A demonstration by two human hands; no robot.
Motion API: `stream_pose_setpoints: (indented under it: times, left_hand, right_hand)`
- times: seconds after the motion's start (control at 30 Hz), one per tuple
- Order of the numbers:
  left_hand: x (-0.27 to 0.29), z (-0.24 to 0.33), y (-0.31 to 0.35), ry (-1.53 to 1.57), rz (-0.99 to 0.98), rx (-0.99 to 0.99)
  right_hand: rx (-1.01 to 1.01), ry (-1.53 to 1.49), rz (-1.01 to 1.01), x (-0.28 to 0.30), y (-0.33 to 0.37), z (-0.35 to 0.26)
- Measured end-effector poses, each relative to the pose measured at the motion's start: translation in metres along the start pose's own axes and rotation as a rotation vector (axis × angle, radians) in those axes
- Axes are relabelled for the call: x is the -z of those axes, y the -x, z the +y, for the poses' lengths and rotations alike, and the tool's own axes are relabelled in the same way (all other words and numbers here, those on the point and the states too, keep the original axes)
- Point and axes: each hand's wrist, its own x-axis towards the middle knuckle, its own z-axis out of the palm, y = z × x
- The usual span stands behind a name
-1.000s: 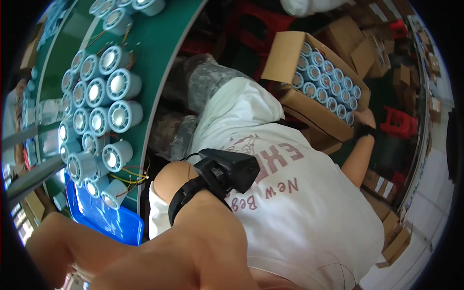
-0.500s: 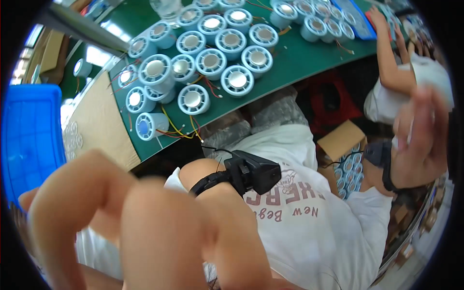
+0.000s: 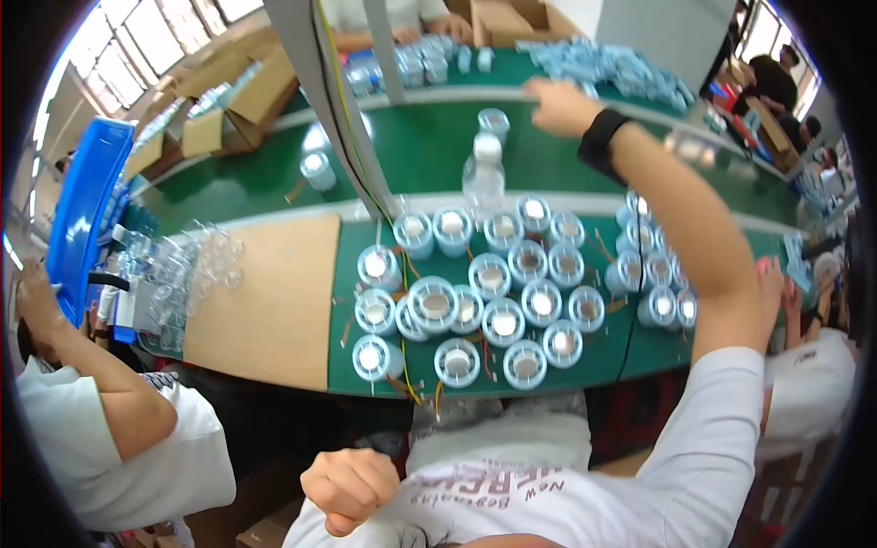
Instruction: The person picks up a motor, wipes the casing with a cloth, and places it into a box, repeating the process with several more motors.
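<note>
The right hand (image 3: 565,105) reaches beyond and to the right of the clear plastic bottle (image 3: 484,184), its fingers bent and pointing leftward; whether it grips anything I cannot tell; the lone light-blue cylindrical housing (image 3: 494,121) is just beyond the bottle, left of that hand and apart from it; the left hand (image 3: 350,489) is curled into a loose fist, well apart from the bottle on its near-left side, with nothing seen in it. In my judgement, the reach goes best high and from the bottle's far right, with the forearm clear of the white cap (image 3: 488,146); fingers around the housing's side wall would hold more surely than fingertips on its round end; any trailing wires deserve slack. The lone housing's ringed end faces up; its long axis looks near upright, though the cap hides its lower part; on the bottle's near side, the clustered housings (image 3: 503,322) mostly turn pale discs upward, their axes likewise roughly upright, with thin lead wires (image 3: 488,359) lying among them.
</note>
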Motion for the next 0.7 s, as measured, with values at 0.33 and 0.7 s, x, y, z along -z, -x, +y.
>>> stream_pose_setpoints:
  times: [0.33,0.7]
  left_hand:
    - [-0.011,0.04,-0.024,-0.933,-0.238,1.382]
    - [-0.002,0.001,0.0,-1.647,-0.193,0.994]
  right_hand:
    - [-0.114,-0.237,-0.354,-0.143,-0.072,0.073]
    - [-0.074,-0.346,0.167,0.063,0.062,0.032]
